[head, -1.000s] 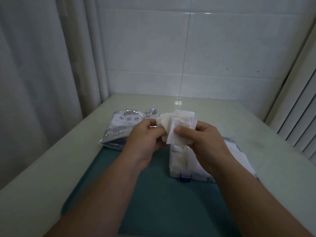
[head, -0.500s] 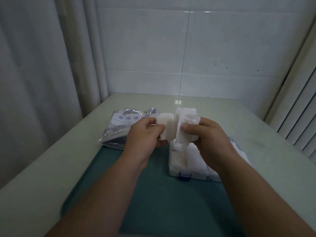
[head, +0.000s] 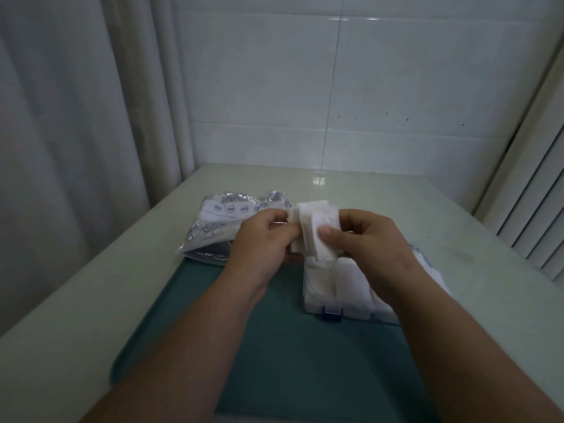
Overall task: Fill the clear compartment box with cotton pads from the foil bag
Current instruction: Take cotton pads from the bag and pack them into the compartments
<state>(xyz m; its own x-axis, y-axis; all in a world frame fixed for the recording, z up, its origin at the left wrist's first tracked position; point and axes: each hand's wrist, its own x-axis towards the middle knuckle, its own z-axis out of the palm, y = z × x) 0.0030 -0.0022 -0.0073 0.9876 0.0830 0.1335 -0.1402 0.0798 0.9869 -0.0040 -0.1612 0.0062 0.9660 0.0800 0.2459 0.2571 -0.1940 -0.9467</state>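
Both hands hold a bunch of white cotton pads [head: 316, 228] in the air above the far end of the clear compartment box [head: 335, 288]. My left hand [head: 262, 239] pinches the left part of the bunch. My right hand [head: 372, 239] grips the right part, thumb pressed on the front pad. The box lies open on the tray with white pads in its visible compartments and a blue latch at its near edge. The silver foil bag [head: 219, 221] lies behind my left hand, partly hidden by it.
A dark green tray [head: 274, 355] covers the near middle of the pale table [head: 91, 294]. A curtain hangs at the left, a tiled wall stands behind, and slatted blinds are at the right. The box's open lid [head: 433, 270] lies right of my right wrist.
My hands have drawn closer together and the pads are now bunched more tightly between them. The box and the bag have not moved.
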